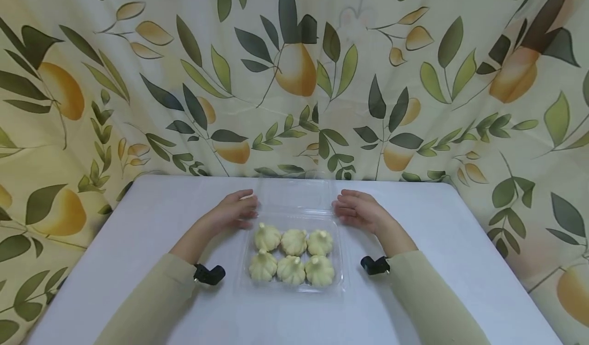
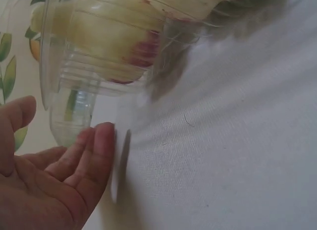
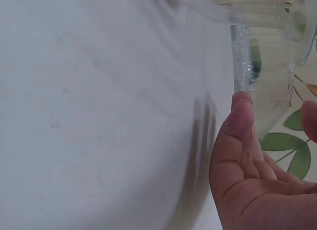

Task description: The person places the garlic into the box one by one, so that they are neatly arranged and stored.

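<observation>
A clear plastic clamshell box (image 1: 341,255) lies on the table with its lid (image 1: 296,196) folded back, away from me. Pale garlic bulbs (image 1: 293,242), several of them, fill its base in two rows, stems up. Beside the lid's left edge is my left hand (image 1: 235,211), fingers extended and slightly bent. Opposite it, my right hand (image 1: 361,213) is at the lid's right edge in a similar pose. The left wrist view shows the left fingertips (image 2: 104,136) close to the lid; in the right wrist view, fingertips (image 3: 242,111) overlap the lid's side.
A white cloth covers the table (image 1: 184,304). Behind it hangs a curtain (image 1: 294,130) printed with leaves and orange fruit. Black wrist cameras (image 1: 209,274) stick out at both sleeve cuffs, on either side of the box.
</observation>
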Motion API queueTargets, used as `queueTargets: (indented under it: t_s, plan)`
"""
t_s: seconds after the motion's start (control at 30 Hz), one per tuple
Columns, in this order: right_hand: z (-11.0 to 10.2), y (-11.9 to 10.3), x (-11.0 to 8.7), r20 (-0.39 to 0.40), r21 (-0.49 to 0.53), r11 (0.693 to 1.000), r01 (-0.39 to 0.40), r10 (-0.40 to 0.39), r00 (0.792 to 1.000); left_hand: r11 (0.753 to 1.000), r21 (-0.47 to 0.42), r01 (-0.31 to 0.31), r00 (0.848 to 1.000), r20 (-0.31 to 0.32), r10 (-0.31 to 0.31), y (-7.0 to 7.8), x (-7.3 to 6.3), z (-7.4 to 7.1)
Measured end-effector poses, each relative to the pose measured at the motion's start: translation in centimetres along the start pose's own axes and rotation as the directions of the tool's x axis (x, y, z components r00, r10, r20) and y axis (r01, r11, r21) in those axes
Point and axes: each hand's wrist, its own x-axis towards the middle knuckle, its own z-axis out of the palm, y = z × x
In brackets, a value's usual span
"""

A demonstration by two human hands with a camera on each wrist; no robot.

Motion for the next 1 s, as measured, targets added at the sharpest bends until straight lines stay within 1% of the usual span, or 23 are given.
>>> queueTargets:
  t_s: [0.13,0.2,0.3,0.37,0.4,0.47,0.53,0.57,0.63,0.7,0.73,0.77,0.83,0.93,1.0]
  plan:
    - [0.1,0.4,0.3,-0.008,-0.022,1.000,0.009,-0.009,1.000,1.000,0.012,0.008,1.000,-0.026,-0.008,-0.1,0.5,0.4]
    - [0.0,0.5,0.3,-0.024,-0.037,0.999,0.009,-0.010,1.000,1.000,-0.004,0.012,1.000,-0.025,-0.012,-0.2,0.6,0.4]
    - [-0.1,0.7,0.4,-0.031,-0.033,0.999,0.014,-0.015,0.999,0.996,-0.085,0.025,1.000,0.020,-0.023,-0.7,0.6,0.5]
    - [0.0,0.9,0.4,-0.017,-0.013,1.000,0.020,-0.021,1.000,0.988,-0.150,0.046,0.999,0.035,-0.041,-1.2,0.2,0.4]
    - [0.0,1.0,0.4,-0.005,0.002,1.000,0.022,-0.022,1.000,0.982,-0.179,0.058,0.998,0.041,-0.051,-1.6,-0.3,0.3]
    - [0.1,1.2,0.3,0.025,0.029,0.999,0.029,-0.030,0.999,0.970,-0.231,0.075,0.996,0.054,-0.064,-2.2,-1.7,0.1]
    - [0.3,1.4,0.2,0.043,0.056,0.998,0.037,-0.040,0.998,0.957,-0.276,0.085,0.995,0.076,-0.066,-3.0,-3.5,-0.3]
    - [0.4,1.4,0.3,0.049,0.066,0.997,0.039,-0.043,0.998,0.951,-0.297,0.088,0.993,0.096,-0.062,-3.4,-4.5,-0.5]
    - [0.5,1.5,0.3,0.044,0.083,0.996,0.040,-0.044,0.998,0.932,-0.349,0.096,0.991,0.118,-0.058,-4.0,-6.4,-0.9]
    - [0.6,1.6,0.4,0.047,0.094,0.995,0.044,-0.049,0.998,0.923,-0.372,0.097,0.992,0.111,-0.060,-4.5,-8.0,-1.0]
    - [0.6,1.6,0.4,0.046,0.095,0.994,0.044,-0.048,0.998,0.923,-0.373,0.094,0.994,0.091,-0.064,-4.7,-8.6,-0.9]
    - [0.6,1.6,0.4,0.044,0.097,0.994,0.044,-0.048,0.998,0.928,-0.362,0.086,0.995,0.075,-0.064,-4.9,-9.1,-0.8]
    - [0.6,1.7,0.5,0.040,0.096,0.994,0.050,-0.054,0.998,0.942,-0.328,0.066,0.998,0.038,-0.057,-5.3,-9.6,-0.2]
    - [0.6,1.7,0.5,0.029,0.090,0.994,0.055,-0.058,0.998,0.967,-0.253,0.015,1.000,0.017,-0.011,-5.5,-9.7,0.8]
    - [0.6,1.8,0.5,0.030,0.091,0.994,0.058,-0.061,0.998,0.977,-0.213,-0.019,1.000,0.007,0.021,-5.6,-9.4,1.5]
